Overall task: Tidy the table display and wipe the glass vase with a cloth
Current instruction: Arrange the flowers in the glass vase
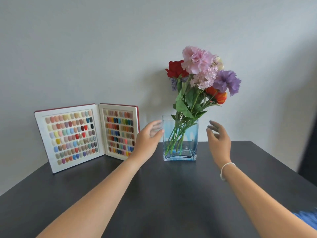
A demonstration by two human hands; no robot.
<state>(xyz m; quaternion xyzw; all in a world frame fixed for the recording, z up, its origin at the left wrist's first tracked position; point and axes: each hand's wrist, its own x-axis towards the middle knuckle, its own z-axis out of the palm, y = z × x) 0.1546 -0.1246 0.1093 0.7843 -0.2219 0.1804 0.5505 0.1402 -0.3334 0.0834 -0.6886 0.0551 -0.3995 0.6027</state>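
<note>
A: Glass vase — set near the table's far edge, right of centre, upright, blue-tinted, square-walled, stems of the flowers standing inside it.

B: Handling?

A: Judged rigid, breakable, smooth so likely slippery; top-heavy with the bouquet. Best taken on the two side walls, low-to-mid, palms flat. Water inside can't be confirmed through the tint.

B: Hands?

A: Left hand spread open, fingertips just at the vase's left wall, contact not clearly made out — blurred. Right hand also spread, empty, apart from the right wall. Nothing is gripped.

B: Hidden?

A: No cloth is seen. Swatch book stands open toward the table's far left corner, its right page partly covered by the left hand. Blue item at bottom right is cut off, unidentified.
</note>
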